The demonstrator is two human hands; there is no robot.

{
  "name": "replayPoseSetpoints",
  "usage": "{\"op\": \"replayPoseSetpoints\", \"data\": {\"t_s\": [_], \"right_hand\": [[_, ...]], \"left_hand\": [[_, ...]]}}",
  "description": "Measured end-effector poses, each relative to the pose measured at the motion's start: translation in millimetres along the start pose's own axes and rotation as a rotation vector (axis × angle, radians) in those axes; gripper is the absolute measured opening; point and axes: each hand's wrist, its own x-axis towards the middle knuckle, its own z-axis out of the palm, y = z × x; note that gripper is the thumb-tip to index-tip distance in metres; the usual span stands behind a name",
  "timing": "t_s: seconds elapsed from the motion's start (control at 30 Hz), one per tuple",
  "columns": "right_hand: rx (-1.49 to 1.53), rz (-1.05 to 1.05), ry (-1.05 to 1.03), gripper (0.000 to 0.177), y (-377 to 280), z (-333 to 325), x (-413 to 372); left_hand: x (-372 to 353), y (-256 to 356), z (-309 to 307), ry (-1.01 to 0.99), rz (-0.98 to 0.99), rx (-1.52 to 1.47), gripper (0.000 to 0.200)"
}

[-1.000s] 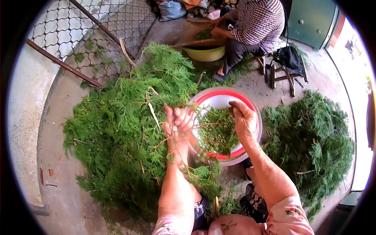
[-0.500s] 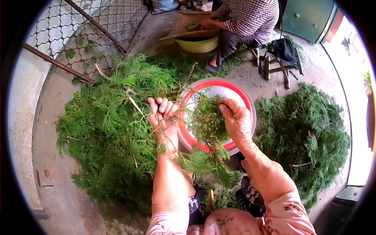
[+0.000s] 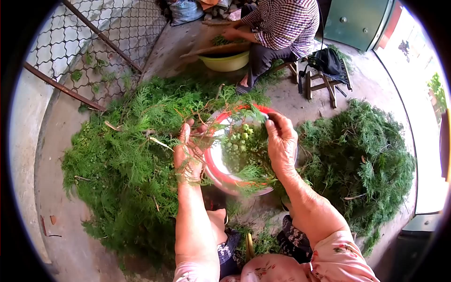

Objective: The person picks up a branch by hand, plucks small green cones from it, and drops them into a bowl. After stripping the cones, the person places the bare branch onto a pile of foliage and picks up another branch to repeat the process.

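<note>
My left hand [image 3: 190, 148] is closed around a leafy evergreen branch [image 3: 204, 113], whose sprays spread over the basin. Clusters of round pale-green cones [image 3: 243, 136] show among the foliage above the basin's inside. A white basin with a red band [image 3: 217, 175] stands on the floor between my knees and the greenery, partly covered by the branch. My right hand [image 3: 283, 143] is at the basin's right side, thumb and fingers pinched together by the foliage; what is between the fingertips is too small to make out.
A large heap of cut evergreen branches [image 3: 122, 183] lies on the left, another heap [image 3: 361, 155] on the right. Ahead, a person in a checked shirt [image 3: 286, 23] sits by a yellow-green basin [image 3: 225, 62]. A wooden stool [image 3: 324, 87] holds a black bag [image 3: 329, 61].
The branch has shifted and turned, showing the cone clusters more plainly. My left hand has moved slightly left and down; my right hand remains pinched near the basin's right side. The view has shifted slightly.
</note>
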Motion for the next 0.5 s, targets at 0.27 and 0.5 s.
{"op": "replayPoseSetpoints", "data": {"t_s": [0.27,0.5], "right_hand": [[-0.048,-0.18,-0.027,0.01,-3.6,-0.1,-3.2],[-0.395,-0.233,-0.276,0.05,-18.4,2.4,-9.7]], "left_hand": [[-5.4,-4.4,7.8,0.132,0.038,-0.036,0.033],[-8.2,-5.9,10.5,0.197,0.08,-0.037,0.031]]}}
